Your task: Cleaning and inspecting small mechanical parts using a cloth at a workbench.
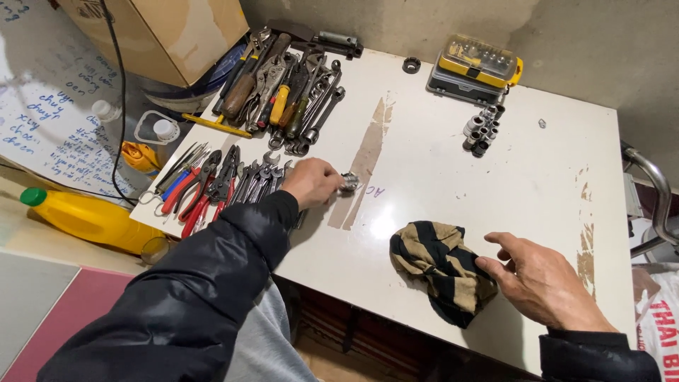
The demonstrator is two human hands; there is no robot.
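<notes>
**Left hand on small metal fitting; right hand at cloth**

The person's left hand (311,182) is closed around a small metal socket-like piece (349,182) near the middle of the white table (453,163), just beside a worn brown strip in the surface. The fingers are pinched together on the piece, which shows only at their tips; whether it is lifted clear or rests on the table cannot be told. The right hand (541,279) lies open with fingers spread, fingertips touching the edge of a crumpled tan-and-black striped cloth (440,265) near the front edge of the table.

Judgement on handling: the metal piece appears rigid, dense for its size, smooth and likely to slip or roll, so a firm pinch across its sides suits it. The cloth looks soft and limp and may be gathered anywhere.

Surroundings: a row of wrenches (262,178) and red-handled pliers (205,191) lies just left of the left hand. A cluster of sockets (482,129) and a yellow-lidded bit case (475,67) sit well apart toward the far edge.
</notes>
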